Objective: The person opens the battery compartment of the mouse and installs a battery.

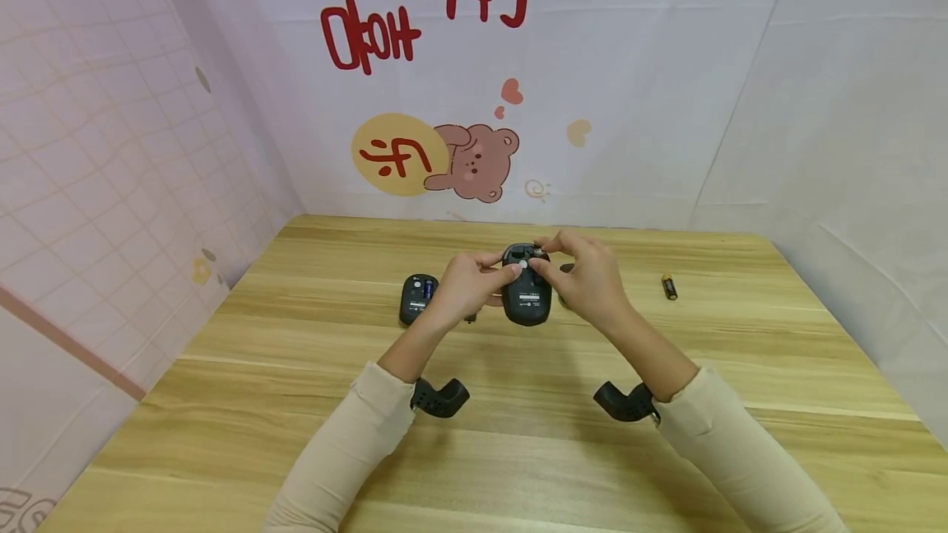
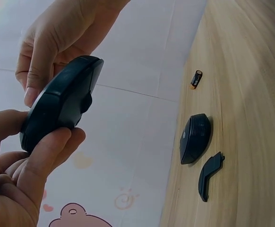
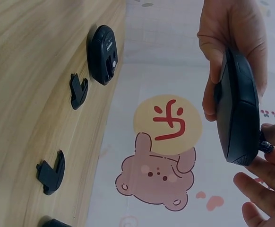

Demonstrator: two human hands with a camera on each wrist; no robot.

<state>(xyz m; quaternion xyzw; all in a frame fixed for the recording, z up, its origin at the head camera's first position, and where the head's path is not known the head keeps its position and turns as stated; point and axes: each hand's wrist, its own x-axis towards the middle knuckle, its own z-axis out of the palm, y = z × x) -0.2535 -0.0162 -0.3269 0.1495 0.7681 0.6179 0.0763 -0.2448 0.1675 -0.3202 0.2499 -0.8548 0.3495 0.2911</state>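
My left hand (image 1: 461, 288) grips a black computer mouse (image 1: 526, 301) by its side, thumb on the underside, which faces me. The mouse is held up above the table. At its upper right end my right hand (image 1: 590, 276) pinches a small battery (image 3: 266, 146) between thumb and fingers, close against the mouse's underside. Most of that battery is hidden by the fingers. In the left wrist view, the right hand's fingers are partly behind the mouse.
On the wooden table (image 1: 518, 451), an upturned mouse (image 1: 415, 303) with a blue battery (image 1: 428, 289) in its slot lies left. Another mouse (image 2: 195, 138) is partly behind my right hand. Two black covers (image 3: 78, 91) lie between them. A loose battery (image 1: 670, 286) lies right.
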